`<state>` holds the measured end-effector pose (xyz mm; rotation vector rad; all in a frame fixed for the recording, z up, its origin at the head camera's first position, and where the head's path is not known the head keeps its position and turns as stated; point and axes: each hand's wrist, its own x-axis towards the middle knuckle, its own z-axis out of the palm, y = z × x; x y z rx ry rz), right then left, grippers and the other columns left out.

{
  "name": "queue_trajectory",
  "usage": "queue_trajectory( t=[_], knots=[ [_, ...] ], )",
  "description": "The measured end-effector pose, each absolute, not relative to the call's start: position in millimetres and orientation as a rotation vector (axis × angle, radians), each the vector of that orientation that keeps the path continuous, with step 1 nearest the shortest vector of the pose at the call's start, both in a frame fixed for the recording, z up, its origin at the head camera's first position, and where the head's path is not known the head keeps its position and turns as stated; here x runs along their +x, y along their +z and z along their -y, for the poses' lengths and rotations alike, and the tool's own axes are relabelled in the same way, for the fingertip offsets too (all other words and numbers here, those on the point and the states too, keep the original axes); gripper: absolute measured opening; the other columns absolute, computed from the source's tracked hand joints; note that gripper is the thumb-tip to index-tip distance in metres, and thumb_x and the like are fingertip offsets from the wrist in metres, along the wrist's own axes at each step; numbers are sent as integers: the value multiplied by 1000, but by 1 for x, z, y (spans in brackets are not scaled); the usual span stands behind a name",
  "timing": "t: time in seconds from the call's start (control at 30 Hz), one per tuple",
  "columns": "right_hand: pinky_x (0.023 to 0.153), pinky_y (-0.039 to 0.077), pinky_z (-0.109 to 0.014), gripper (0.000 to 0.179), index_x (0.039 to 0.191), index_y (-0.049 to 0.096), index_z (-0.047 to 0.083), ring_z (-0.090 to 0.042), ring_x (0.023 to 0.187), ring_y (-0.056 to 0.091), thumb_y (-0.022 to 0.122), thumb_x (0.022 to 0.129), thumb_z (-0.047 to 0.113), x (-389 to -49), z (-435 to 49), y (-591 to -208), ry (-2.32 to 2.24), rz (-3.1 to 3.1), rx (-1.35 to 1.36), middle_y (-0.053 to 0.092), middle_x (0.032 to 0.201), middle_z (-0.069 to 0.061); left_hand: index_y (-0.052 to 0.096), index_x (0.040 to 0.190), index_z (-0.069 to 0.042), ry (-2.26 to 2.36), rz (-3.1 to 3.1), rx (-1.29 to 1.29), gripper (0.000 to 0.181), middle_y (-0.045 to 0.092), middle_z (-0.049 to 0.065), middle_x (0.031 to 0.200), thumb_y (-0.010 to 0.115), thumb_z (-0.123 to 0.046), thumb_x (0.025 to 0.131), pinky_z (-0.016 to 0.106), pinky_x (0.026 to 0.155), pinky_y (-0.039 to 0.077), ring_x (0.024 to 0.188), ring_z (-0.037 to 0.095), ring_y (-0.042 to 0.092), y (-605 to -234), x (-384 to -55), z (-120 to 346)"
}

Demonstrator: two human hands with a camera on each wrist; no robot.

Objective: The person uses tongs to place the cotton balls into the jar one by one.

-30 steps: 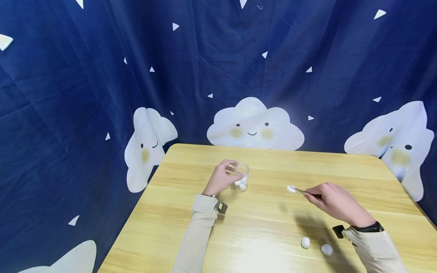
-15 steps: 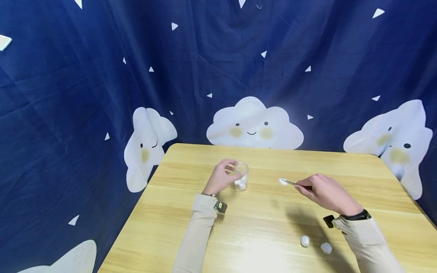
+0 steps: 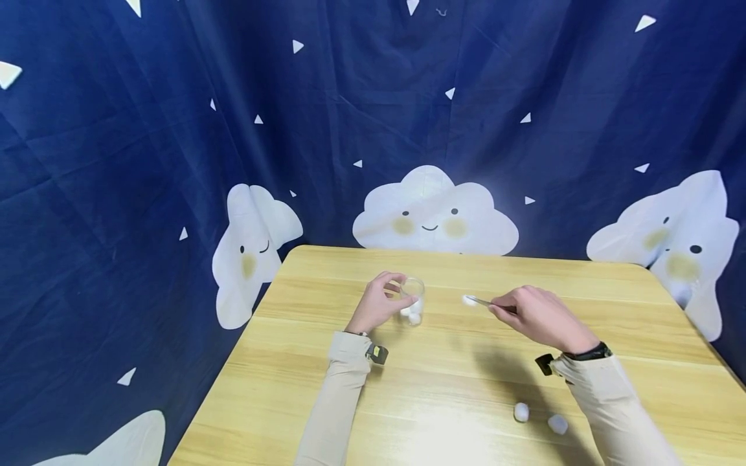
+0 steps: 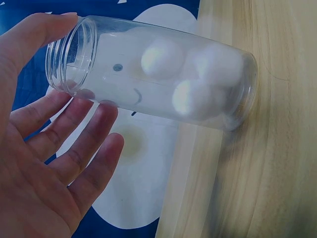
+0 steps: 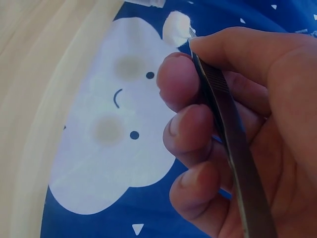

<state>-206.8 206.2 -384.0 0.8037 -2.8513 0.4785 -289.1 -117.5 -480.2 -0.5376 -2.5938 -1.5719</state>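
My left hand (image 3: 380, 303) grips a clear jar (image 4: 129, 64) near its open, threaded mouth, thumb on one side and fingertips on the other. The jar stands upright on the table, and several white cotton balls (image 4: 203, 74) lie at its bottom. My right hand (image 3: 539, 317) pinches dark metal tweezers (image 5: 225, 114) between thumb and fingers. At the tweezers' tips hangs one cotton ball (image 5: 177, 28), above the table to the right of the jar. In the right wrist view, a bit of the jar (image 5: 148, 2) shows at the top edge.
Two loose cotton balls, one on the left (image 3: 521, 412) and one on the right (image 3: 557, 424), lie on the wooden table (image 3: 280, 388) near its front. A dark blue curtain (image 3: 326, 116) with white clouds hangs behind the table and along its left side.
My right hand has moved left and slightly away from me, bringing the tweezers and their cotton ball closer to the jar. My left hand and the jar have stayed in place.
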Motion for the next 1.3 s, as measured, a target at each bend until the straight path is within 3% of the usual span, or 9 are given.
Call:
queue_trajectory(
  t=[0.17,0.8,1.07,1.3],
  knots=[
    [48,28,-20,20,81,72,30,0,54,37,69,97,19,-213,-201,-381,468,2843,807,44,62,17,66,132,-19,-1566,2598,-535,54,66,-2,130,84,-38,86,37,91,60,109,21,68,-480,-289,118],
    [48,22,-20,27,74,65,28,-1,52,29,67,98,18,-234,-175,-373,492,2823,876,33,60,15,66,133,-19,-1584,2590,-534,55,66,-2,129,85,-40,85,37,90,60,108,21,68,-481,-290,118],
    [50,21,-22,42,62,48,27,-3,53,29,66,100,20,-246,-160,-371,463,2830,906,29,60,15,66,132,-18,-1572,2591,-528,55,66,-2,128,85,-40,85,38,91,60,107,21,68,-481,-290,117],
    [50,22,-22,44,62,47,26,-4,53,32,66,100,21,-255,-148,-373,492,2831,931,31,60,14,66,134,-15,-1574,2588,-537,59,66,0,129,85,-42,85,37,90,60,108,22,69,-481,-291,118]
  ],
)
